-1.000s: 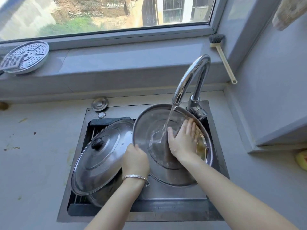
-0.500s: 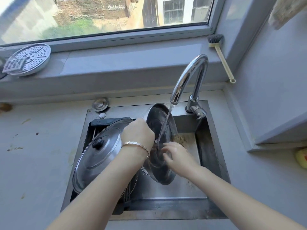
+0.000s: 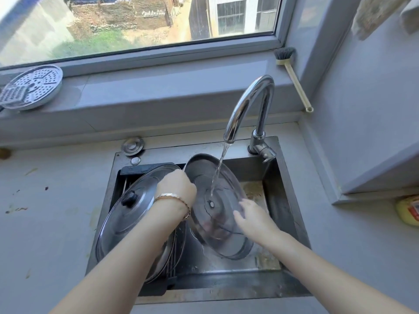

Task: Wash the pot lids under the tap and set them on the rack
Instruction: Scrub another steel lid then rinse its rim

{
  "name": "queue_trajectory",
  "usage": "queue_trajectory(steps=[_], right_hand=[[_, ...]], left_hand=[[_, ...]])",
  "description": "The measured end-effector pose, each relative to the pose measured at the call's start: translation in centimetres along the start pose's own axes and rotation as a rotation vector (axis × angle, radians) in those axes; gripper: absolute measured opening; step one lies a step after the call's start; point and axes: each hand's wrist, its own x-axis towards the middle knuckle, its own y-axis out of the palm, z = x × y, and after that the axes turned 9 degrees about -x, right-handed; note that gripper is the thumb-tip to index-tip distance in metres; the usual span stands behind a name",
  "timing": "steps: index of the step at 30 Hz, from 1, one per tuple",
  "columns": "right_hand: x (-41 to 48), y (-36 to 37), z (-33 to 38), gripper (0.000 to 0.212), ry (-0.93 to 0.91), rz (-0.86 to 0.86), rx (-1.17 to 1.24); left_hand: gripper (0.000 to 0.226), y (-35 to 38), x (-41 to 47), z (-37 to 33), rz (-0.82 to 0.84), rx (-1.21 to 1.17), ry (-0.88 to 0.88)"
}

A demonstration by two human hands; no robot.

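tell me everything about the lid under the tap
Round, shiny, steel-looking lid, underside and centre rivet facing the camera. It is tilted over the sink, water from the tap hitting its inner face. The left hand grips its upper rim; the right hand touches the inner face lower right.

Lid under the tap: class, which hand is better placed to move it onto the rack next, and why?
Probably left. The left hand holds the lid by its rim and is on the rack side; the right hand only touches its inner face with open fingers.
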Motion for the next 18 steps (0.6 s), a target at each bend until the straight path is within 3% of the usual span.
queue_trajectory(steps=[3, 7, 9, 13, 16, 18], right_hand=[[0.6, 0.0, 1.4, 0.063, -0.021, -0.091, 0.014], [2.3, 0.0, 3.2, 0.068, 0.096, -0.208, -0.080], [3.2, -0.1, 4.9, 0.068, 0.059, -0.263, -0.135], [3.2, -0.7, 7.2, 0.083, -0.322, -0.383, -0.206], [1.5, -0.1, 6.8, 0.073, -0.741, -0.274, -0.250], [0.7, 0.3, 6.3, 0.068, -0.852, -0.208, -0.244]], left_hand=[[0.026, 1.3, -0.6, 2.1, 0.030, -0.194, -0.063], [0.021, 3.3, -1.0, 3.2, -0.020, -0.424, -0.097], [0.024, 4.5, -1.6, 3.1, -0.014, -0.502, -0.071], [0.020, 5.2, -2.3, 2.8, -0.073, -0.594, -0.024], [0.028, 4.7, -1.4, 3.2, -0.149, -0.668, -0.034], [0.032, 4.7, -1.2, 3.2, -0.151, -0.677, -0.044]])
